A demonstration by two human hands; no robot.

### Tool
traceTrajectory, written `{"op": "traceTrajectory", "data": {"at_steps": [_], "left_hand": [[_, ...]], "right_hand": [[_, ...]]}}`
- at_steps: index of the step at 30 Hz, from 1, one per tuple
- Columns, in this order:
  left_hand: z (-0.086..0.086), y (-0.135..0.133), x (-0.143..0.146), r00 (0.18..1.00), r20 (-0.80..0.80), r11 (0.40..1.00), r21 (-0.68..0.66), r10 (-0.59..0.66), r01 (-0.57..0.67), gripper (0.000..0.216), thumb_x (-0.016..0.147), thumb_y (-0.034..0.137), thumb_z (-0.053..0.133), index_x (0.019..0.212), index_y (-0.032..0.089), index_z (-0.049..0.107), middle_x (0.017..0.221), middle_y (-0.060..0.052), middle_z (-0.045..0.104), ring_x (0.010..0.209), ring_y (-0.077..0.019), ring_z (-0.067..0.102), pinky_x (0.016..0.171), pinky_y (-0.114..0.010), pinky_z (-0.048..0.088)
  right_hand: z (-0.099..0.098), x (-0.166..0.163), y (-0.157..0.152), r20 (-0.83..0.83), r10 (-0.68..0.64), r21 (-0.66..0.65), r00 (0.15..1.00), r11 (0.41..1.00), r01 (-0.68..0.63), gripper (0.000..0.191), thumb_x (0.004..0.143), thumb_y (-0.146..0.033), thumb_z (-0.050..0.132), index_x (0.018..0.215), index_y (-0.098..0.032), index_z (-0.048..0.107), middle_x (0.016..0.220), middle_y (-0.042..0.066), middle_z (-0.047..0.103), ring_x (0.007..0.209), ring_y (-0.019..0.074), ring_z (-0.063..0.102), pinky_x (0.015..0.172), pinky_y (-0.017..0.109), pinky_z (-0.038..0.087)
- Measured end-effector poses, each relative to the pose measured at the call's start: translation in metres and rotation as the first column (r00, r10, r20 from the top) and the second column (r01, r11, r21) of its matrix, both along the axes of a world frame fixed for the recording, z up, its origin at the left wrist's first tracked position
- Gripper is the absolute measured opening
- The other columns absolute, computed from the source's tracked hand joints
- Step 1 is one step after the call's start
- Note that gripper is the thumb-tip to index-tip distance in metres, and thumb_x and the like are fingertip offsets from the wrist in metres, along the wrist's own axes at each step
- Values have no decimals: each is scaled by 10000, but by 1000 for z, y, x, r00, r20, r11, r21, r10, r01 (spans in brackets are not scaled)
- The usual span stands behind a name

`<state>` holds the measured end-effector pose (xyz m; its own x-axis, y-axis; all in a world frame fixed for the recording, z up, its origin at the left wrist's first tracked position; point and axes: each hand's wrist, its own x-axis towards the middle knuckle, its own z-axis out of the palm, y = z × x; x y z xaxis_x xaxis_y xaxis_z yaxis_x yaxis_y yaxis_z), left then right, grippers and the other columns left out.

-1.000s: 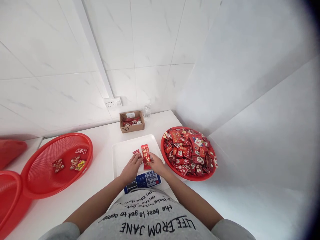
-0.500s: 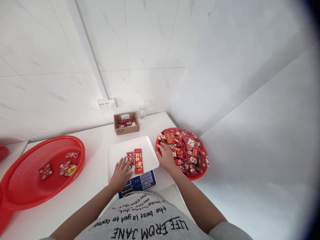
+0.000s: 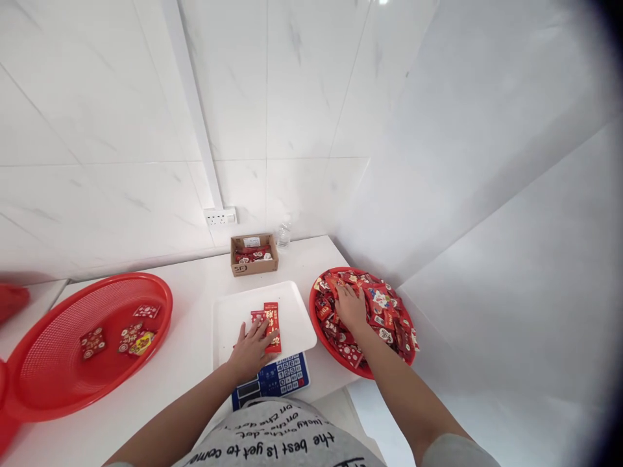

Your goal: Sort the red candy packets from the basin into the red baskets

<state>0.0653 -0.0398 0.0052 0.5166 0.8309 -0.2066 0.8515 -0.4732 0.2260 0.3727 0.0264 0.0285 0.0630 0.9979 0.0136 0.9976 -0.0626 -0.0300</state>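
My left hand [image 3: 252, 350] lies with fingers spread over the white tray [image 3: 228, 318] of a digital scale. Under its fingers are a long red packet with gold characters [image 3: 271, 312] and a smaller red packet with white dots [image 3: 256, 316], partly hidden. My right hand [image 3: 351, 310] rests on the heap of small red snack packets [image 3: 384, 318] in the right-hand red basket [image 3: 321, 340]. Its fingers are stretched out and slightly apart, touching a red packet [image 3: 333, 283] near their tips. The blue scale keypad [image 3: 289, 373] shows below the tray.
On the left stands a large red mesh basket [image 3: 48, 363] with several packets on its bottom. Behind the scale is a small cardboard box [image 3: 256, 266] of red packets, beside a clear plastic container [image 3: 283, 235]. A wall socket [image 3: 220, 216] sits above the white table [image 3: 195, 298].
My right hand has moved from the basket's left rim onto the middle of the packet heap. My left hand has slid right, over the long red packet. The view has shifted slightly.
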Motion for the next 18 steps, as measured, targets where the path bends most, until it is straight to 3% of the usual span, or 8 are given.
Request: {"op": "traceTrajectory", "data": {"at_steps": [8, 11, 15, 18], "left_hand": [[-10, 3, -9, 995, 100, 997, 73, -21, 13, 530, 853, 489, 448, 1354, 322, 401, 1467, -88, 325, 1372, -326, 187, 1060, -604, 168], [-9, 2, -11, 991, 128, 997, 77, -39, 29, 552, 846, 491, 460, 1360, 300, 398, 1444, -78, 369, 1375, -317, 180, 1076, -583, 165], [-2, 1, -16, 979, 168, 993, 52, -115, 108, 610, 839, 544, 436, 1384, 279, 357, 1431, -59, 394, 1377, -314, 169, 1093, -570, 150], [3, -1, -22, 956, 216, 979, 78, -199, 186, 635, 825, 585, 429, 1365, 253, 388, 1460, -80, 340, 1371, -315, 192, 1097, -545, 181]], "right_hand": [[4, 11, -8, -149, 3, 263, 989, 964, 37, 425, 894, -217, 283, 1211, -153, 559, 1213, 111, 603, 1214, 241, 450, 1055, 452, 201], [14, 3, -11, -263, 77, 352, 962, 936, 22, 413, 896, -228, 289, 1180, -159, 581, 1203, 100, 609, 1197, 233, 461, 1042, 439, 249], [28, -35, -12, -515, 184, 321, 837, 947, -11, 395, 899, -297, 307, 1129, -168, 601, 1129, 105, 637, 1062, 224, 553, 961, 388, 378], [27, -78, -10, -757, 125, 141, 641, 990, -26, 346, 874, -329, 372, 1066, -183, 620, 1033, 77, 670, 950, 210, 604, 887, 365, 447]]}}
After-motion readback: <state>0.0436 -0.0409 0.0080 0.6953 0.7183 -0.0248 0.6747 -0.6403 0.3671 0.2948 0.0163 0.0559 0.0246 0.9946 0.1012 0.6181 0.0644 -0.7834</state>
